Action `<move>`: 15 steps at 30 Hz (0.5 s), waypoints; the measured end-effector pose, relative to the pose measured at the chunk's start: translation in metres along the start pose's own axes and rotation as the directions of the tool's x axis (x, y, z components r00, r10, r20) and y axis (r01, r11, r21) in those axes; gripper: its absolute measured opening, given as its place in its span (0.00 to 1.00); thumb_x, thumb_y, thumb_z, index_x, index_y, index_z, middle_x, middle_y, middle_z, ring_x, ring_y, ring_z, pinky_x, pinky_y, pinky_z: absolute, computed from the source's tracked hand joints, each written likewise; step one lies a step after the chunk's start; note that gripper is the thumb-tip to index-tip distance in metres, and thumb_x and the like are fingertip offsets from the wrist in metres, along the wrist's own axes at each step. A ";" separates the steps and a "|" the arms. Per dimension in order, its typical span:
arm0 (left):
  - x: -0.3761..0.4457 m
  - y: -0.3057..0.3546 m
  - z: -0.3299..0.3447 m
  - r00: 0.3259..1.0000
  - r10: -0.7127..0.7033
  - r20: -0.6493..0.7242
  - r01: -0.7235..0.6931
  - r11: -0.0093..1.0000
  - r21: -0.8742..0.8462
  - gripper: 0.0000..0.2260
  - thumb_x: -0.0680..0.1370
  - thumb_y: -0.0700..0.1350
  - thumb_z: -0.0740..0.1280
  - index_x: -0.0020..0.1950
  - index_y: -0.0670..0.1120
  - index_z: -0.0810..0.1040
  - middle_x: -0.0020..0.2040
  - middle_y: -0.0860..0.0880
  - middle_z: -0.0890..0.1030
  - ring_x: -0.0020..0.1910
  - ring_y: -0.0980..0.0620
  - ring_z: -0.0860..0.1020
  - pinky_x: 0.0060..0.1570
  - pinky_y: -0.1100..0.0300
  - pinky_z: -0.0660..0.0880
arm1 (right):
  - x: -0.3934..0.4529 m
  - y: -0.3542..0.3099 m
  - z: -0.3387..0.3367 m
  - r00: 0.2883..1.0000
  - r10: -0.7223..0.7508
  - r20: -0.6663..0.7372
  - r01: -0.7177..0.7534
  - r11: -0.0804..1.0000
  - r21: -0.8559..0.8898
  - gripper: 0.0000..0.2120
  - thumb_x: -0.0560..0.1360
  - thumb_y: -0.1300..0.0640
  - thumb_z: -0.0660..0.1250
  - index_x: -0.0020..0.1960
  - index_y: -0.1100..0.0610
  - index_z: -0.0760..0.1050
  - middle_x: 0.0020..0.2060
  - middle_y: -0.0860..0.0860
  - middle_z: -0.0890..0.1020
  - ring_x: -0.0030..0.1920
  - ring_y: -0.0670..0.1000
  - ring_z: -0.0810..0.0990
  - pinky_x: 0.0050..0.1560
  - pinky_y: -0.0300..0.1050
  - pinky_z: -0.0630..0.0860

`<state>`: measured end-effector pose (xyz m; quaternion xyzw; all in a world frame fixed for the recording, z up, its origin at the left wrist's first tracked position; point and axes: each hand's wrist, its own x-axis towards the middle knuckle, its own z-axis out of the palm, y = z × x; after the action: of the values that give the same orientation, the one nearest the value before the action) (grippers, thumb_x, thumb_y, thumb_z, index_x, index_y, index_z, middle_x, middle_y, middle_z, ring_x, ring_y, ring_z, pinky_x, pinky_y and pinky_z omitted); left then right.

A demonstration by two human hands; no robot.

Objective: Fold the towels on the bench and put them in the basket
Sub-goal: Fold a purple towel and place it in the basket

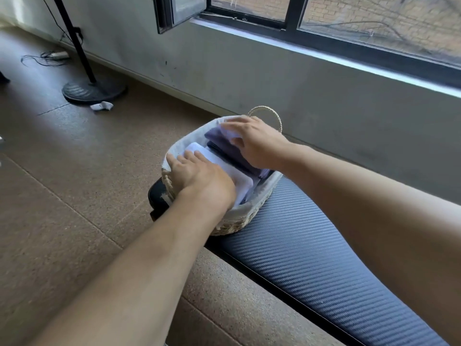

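With both hands flat, left hand (199,177) on the white towel (238,179), right hand (257,143) on the purple towel (232,152), neither grip closed, a hard push could tip the wicker basket (245,217) off the desk (311,248) end at 9 o'clock

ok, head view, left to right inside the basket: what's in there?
Left hand flat on the white towel → dark towel, a thin strip showing between → purple towel → right hand resting on the purple one. All of it sits within the basket, at the end of the bench.
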<state>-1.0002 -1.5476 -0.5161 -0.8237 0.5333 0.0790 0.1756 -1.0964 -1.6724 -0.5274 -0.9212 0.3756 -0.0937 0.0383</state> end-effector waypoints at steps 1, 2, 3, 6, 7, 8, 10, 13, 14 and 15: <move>-0.001 0.002 -0.001 1.000 -0.002 0.002 0.002 1.000 0.005 0.37 0.83 0.61 0.50 0.81 0.35 0.46 0.82 0.38 0.53 0.81 0.40 0.53 0.78 0.40 0.43 | -0.001 -0.001 0.002 0.998 -0.042 0.038 0.042 0.999 0.004 0.19 0.83 0.59 0.59 0.73 0.55 0.72 0.75 0.52 0.70 0.74 0.56 0.67 0.72 0.46 0.61; -0.003 0.003 -0.002 1.000 -0.002 0.004 0.002 1.000 0.002 0.37 0.83 0.62 0.49 0.81 0.35 0.46 0.82 0.38 0.53 0.81 0.40 0.52 0.78 0.40 0.43 | -0.002 -0.002 0.003 0.994 -0.046 0.095 0.044 0.999 0.018 0.21 0.84 0.58 0.58 0.76 0.56 0.68 0.78 0.51 0.66 0.77 0.55 0.63 0.74 0.43 0.56; -0.004 0.003 -0.002 1.000 0.001 0.007 -0.001 1.000 -0.009 0.37 0.83 0.62 0.48 0.81 0.35 0.46 0.82 0.39 0.51 0.81 0.40 0.51 0.78 0.40 0.43 | -0.004 -0.003 0.005 0.987 -0.029 0.159 0.025 0.999 0.026 0.22 0.85 0.57 0.56 0.79 0.57 0.63 0.80 0.51 0.61 0.79 0.54 0.59 0.73 0.41 0.51; -0.006 0.003 -0.001 1.000 0.022 0.000 -0.022 1.000 -0.014 0.40 0.82 0.65 0.47 0.81 0.36 0.44 0.83 0.40 0.49 0.82 0.41 0.48 0.77 0.39 0.42 | -0.004 -0.004 0.013 0.961 0.026 0.277 -0.033 0.999 0.019 0.25 0.87 0.54 0.52 0.82 0.57 0.51 0.82 0.52 0.50 0.82 0.54 0.48 0.72 0.37 0.42; -0.006 0.004 -0.002 1.000 0.030 0.000 -0.030 0.999 -0.015 0.41 0.82 0.66 0.48 0.82 0.37 0.45 0.83 0.40 0.49 0.82 0.41 0.48 0.77 0.38 0.42 | -0.002 -0.005 0.018 0.953 0.045 0.299 -0.051 0.999 0.012 0.26 0.87 0.53 0.51 0.83 0.56 0.49 0.82 0.52 0.49 0.82 0.54 0.45 0.73 0.38 0.39; -0.007 0.003 -0.003 0.999 0.035 0.009 -0.035 0.999 -0.033 0.41 0.81 0.67 0.50 0.82 0.38 0.46 0.83 0.40 0.50 0.81 0.40 0.48 0.76 0.38 0.43 | 0.001 -0.006 0.023 0.946 0.061 0.317 -0.067 0.998 0.010 0.26 0.87 0.52 0.50 0.83 0.54 0.48 0.82 0.51 0.48 0.82 0.55 0.44 0.76 0.42 0.38; -0.008 0.002 -0.009 0.998 0.041 0.039 -0.037 0.996 -0.078 0.40 0.81 0.67 0.54 0.82 0.40 0.50 0.82 0.41 0.53 0.81 0.39 0.50 0.76 0.37 0.46 | 0.007 -0.008 0.035 0.935 0.106 0.339 -0.115 0.993 0.008 0.26 0.87 0.49 0.49 0.83 0.50 0.46 0.83 0.49 0.47 0.82 0.58 0.43 0.80 0.50 0.41; -0.003 0.003 -0.011 0.997 0.049 0.054 -0.043 0.995 -0.092 0.37 0.80 0.66 0.58 0.81 0.43 0.57 0.81 0.41 0.58 0.79 0.38 0.54 0.75 0.35 0.50 | 0.012 -0.008 0.045 0.912 0.175 0.371 -0.183 0.983 -0.012 0.27 0.86 0.48 0.48 0.83 0.47 0.45 0.82 0.46 0.45 0.82 0.59 0.43 0.80 0.53 0.43; 0.002 0.004 -0.010 0.997 0.048 0.054 -0.043 0.995 -0.086 0.37 0.79 0.67 0.59 0.80 0.44 0.60 0.79 0.41 0.60 0.78 0.38 0.56 0.75 0.34 0.52 | 0.013 -0.008 0.047 0.903 0.196 0.382 -0.202 0.979 -0.027 0.28 0.86 0.48 0.49 0.83 0.46 0.43 0.82 0.46 0.44 0.82 0.59 0.42 0.80 0.54 0.43; 0.006 0.006 -0.007 0.997 0.048 0.053 -0.044 0.996 -0.081 0.37 0.78 0.68 0.59 0.79 0.45 0.62 0.78 0.41 0.63 0.77 0.39 0.58 0.74 0.34 0.54 | 0.013 -0.009 0.047 0.890 0.223 0.398 -0.221 0.974 -0.053 0.29 0.86 0.48 0.50 0.83 0.45 0.42 0.82 0.45 0.42 0.81 0.60 0.41 0.80 0.56 0.42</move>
<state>-1.0036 -1.5574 -0.5124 -0.8151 0.5435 0.1271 0.1552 -1.0720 -1.6748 -0.5708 -0.8720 0.4627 0.1033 0.1219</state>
